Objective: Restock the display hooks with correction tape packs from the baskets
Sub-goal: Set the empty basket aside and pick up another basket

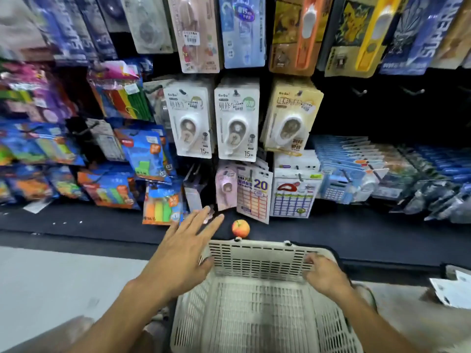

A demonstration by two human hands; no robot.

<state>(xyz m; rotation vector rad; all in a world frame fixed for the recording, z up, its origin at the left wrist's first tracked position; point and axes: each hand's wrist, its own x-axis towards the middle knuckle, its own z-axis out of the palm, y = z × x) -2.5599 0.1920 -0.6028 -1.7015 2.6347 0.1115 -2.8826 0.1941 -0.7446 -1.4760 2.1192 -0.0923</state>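
A person's view looks down at a white plastic basket (260, 296) held close to the body in front of a shop display wall. The basket has slotted walls and its inside looks bare. The right hand (322, 272) grips the far right rim of the basket, fingers curled over the edge. The left hand (186, 247) is spread wide with fingers splayed, holding nothing, and reaches past the basket's far left corner toward the lower packs on the wall. On the wall straight ahead, at the middle height, hang three stacks of correction tape packs: two white packs (190, 121) (237, 123) side by side marked 15 m, and a cream pack (289, 115) just to their right. To the right of the cream pack two bare hooks (359, 92) (415, 91) stick out of the dark board. Below the tape packs hang a pink pack (225, 186) and sheets of labels (254, 192). A small red and yellow apple-shaped thing (240, 228) sits on the dark shelf (89, 222) just beyond the basket's far rim. Colourful packets (142, 154) fill the left side of the wall, blurred.
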